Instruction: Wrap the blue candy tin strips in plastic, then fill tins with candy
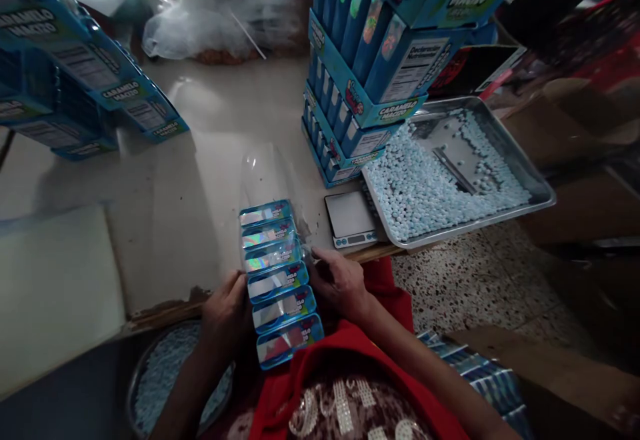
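Blue packs (280,285) in a clear sleeve (264,170) overhang a pale table (170,227), left hand (226,307) and right hand (345,285) flanking them, fingers curled, any pinch hidden; beyond, a scale (349,215), stacked boxes (385,70), plastic bags (225,17)

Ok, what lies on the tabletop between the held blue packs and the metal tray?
The head view shows a small digital scale, nearer the metal tray than the held packs.

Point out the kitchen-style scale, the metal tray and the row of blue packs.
Scale (349,215): head view, on its weighing plate.
Metal tray (541,193): head view, on its near right corner.
Row of blue packs (278,283): head view, on a middle pack's face.
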{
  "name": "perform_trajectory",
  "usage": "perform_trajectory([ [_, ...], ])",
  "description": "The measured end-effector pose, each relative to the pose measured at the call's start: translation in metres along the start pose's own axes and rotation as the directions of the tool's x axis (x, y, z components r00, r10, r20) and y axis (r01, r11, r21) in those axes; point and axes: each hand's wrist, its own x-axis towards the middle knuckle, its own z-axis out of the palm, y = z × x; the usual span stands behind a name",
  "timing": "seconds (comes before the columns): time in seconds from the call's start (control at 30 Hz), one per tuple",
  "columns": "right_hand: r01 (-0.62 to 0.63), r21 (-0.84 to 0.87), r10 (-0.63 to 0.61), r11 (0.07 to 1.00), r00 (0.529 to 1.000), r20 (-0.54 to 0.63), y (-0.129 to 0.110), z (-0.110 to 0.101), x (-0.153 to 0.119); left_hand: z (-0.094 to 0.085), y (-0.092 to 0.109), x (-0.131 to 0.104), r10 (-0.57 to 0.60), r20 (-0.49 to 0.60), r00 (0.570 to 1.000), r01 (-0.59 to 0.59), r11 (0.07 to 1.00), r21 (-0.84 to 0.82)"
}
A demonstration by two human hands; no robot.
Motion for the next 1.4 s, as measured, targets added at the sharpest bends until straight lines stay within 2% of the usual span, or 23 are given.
perform_trajectory([
  [0.07, 0.01, -0.045, -0.011, 0.999, 0.999, -0.036, 0.001, 0.0, -0.004, 0.0, -0.001, -0.001, 0.073, -0.046, 0.996, -0.072, 0.997, 0.017],
  [0.13, 0.008, -0.062, -0.008, 0.998, 1.0, 0.005, 0.0, -0.004, -0.006, 0.0, -0.001, -0.001, 0.125, -0.068, 0.99, -0.123, 0.992, 0.036],
  [0.23, -0.009, -0.026, 0.011, 1.0, 0.998, 0.055, -0.003, -0.008, -0.002, 0.0, 0.0, -0.003, 0.094, -0.042, 0.995, -0.092, 0.994, 0.051],
  [0.37, -0.073, 0.072, 0.075, 0.995, 0.997, -0.019, -0.005, 0.0, 0.008, 0.002, 0.001, -0.005, 0.032, -0.018, 0.999, -0.031, 0.999, 0.042],
  [0.53, -0.011, -0.13, 0.006, 0.991, 0.999, -0.034, -0.006, 0.003, 0.009, 0.005, 0.001, -0.01, -0.001, -0.049, 0.999, 0.005, 0.997, 0.082],
  [0.63, -0.043, -0.153, 0.044, 0.987, 0.999, 0.005, -0.01, -0.001, 0.008, 0.006, 0.001, -0.012, 0.022, -0.076, 0.997, -0.014, 0.995, 0.102],
  [0.77, -0.108, -0.105, 0.12, 0.989, 0.986, 0.114, -0.016, -0.005, 0.014, 0.006, 0.002, -0.009, 0.032, -0.077, 0.997, -0.026, 0.996, 0.082],
  [0.97, -0.091, -0.21, 0.139, 0.973, 0.964, 0.228, -0.019, -0.017, 0.018, 0.007, -0.003, -0.007, 0.078, -0.055, 0.995, -0.071, 0.991, 0.117],
  [1.07, -0.118, -0.121, 0.149, 0.986, 0.946, 0.29, -0.02, -0.027, 0.014, 0.003, 0.0, -0.012, 0.125, -0.085, 0.988, -0.112, 0.983, 0.145],
  [1.17, -0.099, -0.019, 0.099, 0.995, 0.941, 0.324, -0.022, -0.036, 0.006, -0.008, 0.011, -0.017, 0.176, -0.116, 0.978, -0.155, 0.973, 0.17],
  [1.3, -0.062, 0.046, 0.043, 0.997, 0.944, 0.326, -0.025, -0.05, -0.015, -0.023, 0.028, -0.036, 0.262, -0.09, 0.961, -0.246, 0.957, 0.157],
  [1.4, -0.05, 0.126, 0.0, 0.991, 0.931, 0.365, -0.027, -0.066, -0.038, -0.025, 0.037, -0.063, 0.159, -0.037, 0.987, -0.159, 0.987, -0.002],
])
